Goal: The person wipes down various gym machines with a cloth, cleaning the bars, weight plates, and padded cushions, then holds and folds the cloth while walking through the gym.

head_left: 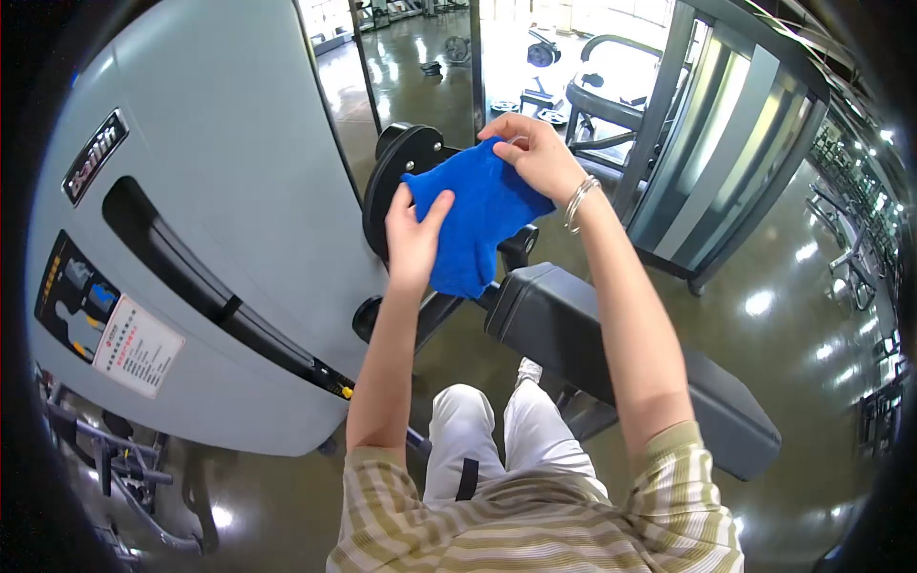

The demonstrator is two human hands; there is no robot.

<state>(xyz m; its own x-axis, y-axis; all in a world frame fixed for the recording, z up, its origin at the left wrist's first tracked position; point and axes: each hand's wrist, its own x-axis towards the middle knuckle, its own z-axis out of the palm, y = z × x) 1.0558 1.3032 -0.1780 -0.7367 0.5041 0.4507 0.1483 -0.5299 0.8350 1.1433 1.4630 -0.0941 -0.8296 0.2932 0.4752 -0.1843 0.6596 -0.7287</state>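
Observation:
A blue cloth point(482, 215) hangs between my two hands, in front of the gym machine's black pivot disc point(406, 158). My left hand point(414, 234) grips its left side, with the thumb on the front face. At the upper right corner, my right hand point(540, 153) pinches the cloth between thumb and fingers; a silver bracelet point(580, 203) is on that wrist. The cloth is creased, and its lower end droops over the machine's frame. Below and to the right of it is a black padded bench point(564, 325).
A tall grey machine housing point(248, 172) with a slot and labels stands close on the left. Another machine with a metallic panel point(716, 143) is at the upper right. Weight equipment point(542, 53) stands beyond on the shiny floor point(764, 382).

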